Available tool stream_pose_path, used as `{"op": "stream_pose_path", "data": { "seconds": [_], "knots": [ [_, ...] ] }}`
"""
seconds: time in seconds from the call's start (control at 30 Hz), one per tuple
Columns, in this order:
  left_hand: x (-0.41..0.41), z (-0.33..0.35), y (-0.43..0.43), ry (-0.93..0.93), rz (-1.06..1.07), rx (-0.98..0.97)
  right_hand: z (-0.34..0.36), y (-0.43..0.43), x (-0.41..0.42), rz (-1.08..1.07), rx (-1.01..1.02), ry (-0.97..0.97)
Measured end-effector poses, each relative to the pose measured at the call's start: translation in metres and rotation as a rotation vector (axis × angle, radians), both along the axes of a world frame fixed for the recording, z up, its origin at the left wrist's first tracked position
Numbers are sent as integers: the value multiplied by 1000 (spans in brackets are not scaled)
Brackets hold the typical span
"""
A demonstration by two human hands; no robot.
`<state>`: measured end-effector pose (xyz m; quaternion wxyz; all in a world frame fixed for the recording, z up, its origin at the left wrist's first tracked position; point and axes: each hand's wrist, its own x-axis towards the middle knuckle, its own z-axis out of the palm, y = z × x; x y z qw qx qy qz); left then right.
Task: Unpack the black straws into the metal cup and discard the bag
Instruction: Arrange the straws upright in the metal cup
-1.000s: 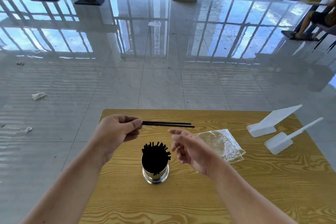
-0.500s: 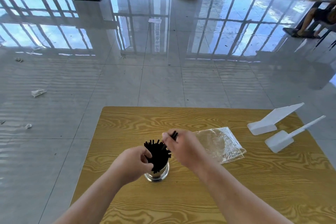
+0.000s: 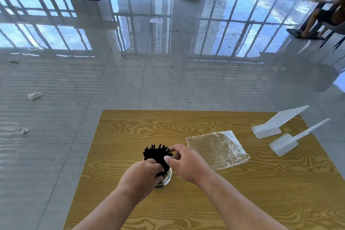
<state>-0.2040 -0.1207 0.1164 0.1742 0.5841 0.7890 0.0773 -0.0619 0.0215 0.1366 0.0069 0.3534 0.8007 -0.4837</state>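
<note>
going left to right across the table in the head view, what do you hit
metal cup holding the black straws → clear bag → white wedge-shaped piece → white long-handled scoop

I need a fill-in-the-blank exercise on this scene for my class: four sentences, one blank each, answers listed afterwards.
1. The straws standing in the metal cup are ____ in colour.
2. The clear bag lies on the table, to the ____ of the metal cup.
3. The left hand and the right hand are both at the cup, the ____ one farther from the bag.
4. Beyond the bag lie two ____ plastic pieces.

Answers: black, right, left, white.
</note>
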Motion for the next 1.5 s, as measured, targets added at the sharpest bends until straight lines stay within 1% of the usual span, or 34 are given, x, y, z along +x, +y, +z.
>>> {"op": "stream_pose_path", "data": {
  "seconds": [0.1,0.2,0.43,0.57,0.67,0.83,0.97,1.1,1.2,1.3,1.43,1.5],
  "knots": [
    [-5,8,1,18,-12,22,-1,0,1,-28,-2,37],
    [-12,21,3,28,-15,41,-1,1,1,-30,14,26],
    [-37,79,10,-55,60,106,1,3,0,-39,31,39],
    [-55,117,12,-84,151,137,2,4,0,-53,-13,66],
    [-67,132,11,-95,170,157,3,4,0,-62,-59,78],
    [-68,129,11,-76,149,168,5,0,-5,-83,-79,94],
    [-60,115,11,-74,125,127,5,-3,-14,-92,-88,83],
    [-59,108,8,-88,141,122,5,-8,-20,-71,-58,52],
    [-58,107,9,-98,146,105,7,-10,-24,-36,16,24],
    [-55,106,9,-96,148,89,11,-11,-31,26,67,-25],
    [-52,107,8,-104,151,87,16,-17,-44,140,65,-144],
    [-51,111,6,-108,146,92,17,-18,-48,153,49,-183]
  ]
}}
